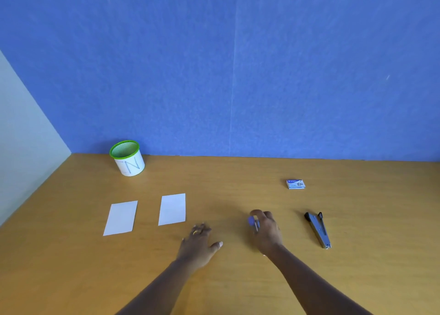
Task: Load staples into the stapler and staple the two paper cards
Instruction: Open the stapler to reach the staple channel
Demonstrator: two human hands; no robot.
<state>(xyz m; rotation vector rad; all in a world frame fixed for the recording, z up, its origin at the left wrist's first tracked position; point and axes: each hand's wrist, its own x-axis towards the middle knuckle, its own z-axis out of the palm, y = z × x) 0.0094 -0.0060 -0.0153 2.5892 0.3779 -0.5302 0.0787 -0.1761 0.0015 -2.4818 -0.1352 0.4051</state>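
Closest in, over the wooden table [233, 288]: two bare forearms reaching forward from the lower edge. On the left, left hand [198, 239], palm down, fingers straight and slightly spread, thumb out to the side, a ring on one finger. Wide open, gripping nothing, low over the tabletop or resting on it, hard to say which.

Beside it to the right and a little apart, right hand [267, 233], fingers curled and closed narrowly round a small blue object [252, 222] with a metal part. Held at the fingertips on the hand's left side, and too blurred to name.

Right of the right hand, well apart and untouched: stapler [317, 229], black and grey metal, lying flat with its metal nose toward the person and its black end away.

Ahead and left of the left hand, near its fingertips but not touching: first paper card [172, 209], white, flat on the table. Further left of that, apart from it: second paper card [121, 217], also white and flat.

Beyond the right hand and off to its right, farther than the stapler: staple box [295, 184], small, blue and white, closed as far as can be seen.

Far beyond the left hand and to its left, against the blue wall [238, 76]: green-rimmed mesh cup [127, 158], upright, white label round its side.
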